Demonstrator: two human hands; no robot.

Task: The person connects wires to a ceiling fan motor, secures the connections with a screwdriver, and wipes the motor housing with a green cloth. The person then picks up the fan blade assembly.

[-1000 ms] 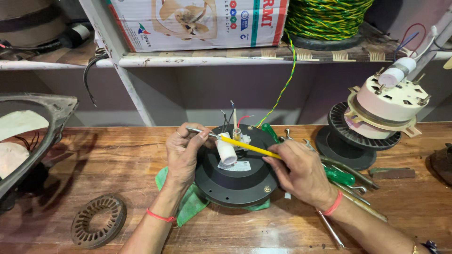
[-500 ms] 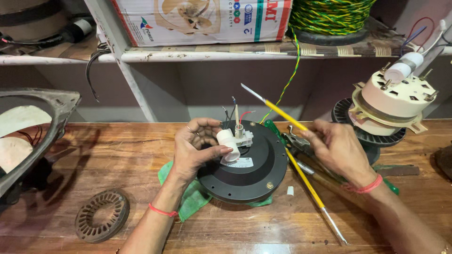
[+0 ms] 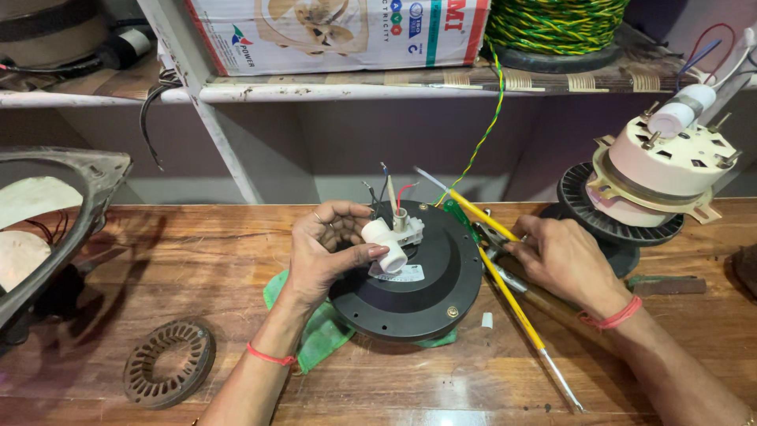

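L hand is curling round a small white plastic cylinder at the centre of a round black metal motor housing, thumb and fingers closed on it, palm facing up. Just past the fingers a short grey shaft w/ thin red, blue and black wires is sticking up from the hub. The housing is sitting on a crumpled green cloth, which is lying on the worn brown wooden counter under the L wrist.

R hand is resting palm-down, fingers loosely bent over a bunch of tools just R of the housing; can't tell if it's actually gripping any. A long yellow-handled screwdriver w/ a thin metal tip is running diagonally beneath it, toward the near edge.

Beyond the R hand: a cream plastic winding former stacked on a black ribbed disc. Near the L elbow: a flat rusty slotted stator ring. Far L of the L hand: a dark oval metal frame.

Shelf above both hands is carrying a printed cardboard box and a spool of twisted green-yellow wire, one strand hanging down toward the housing.
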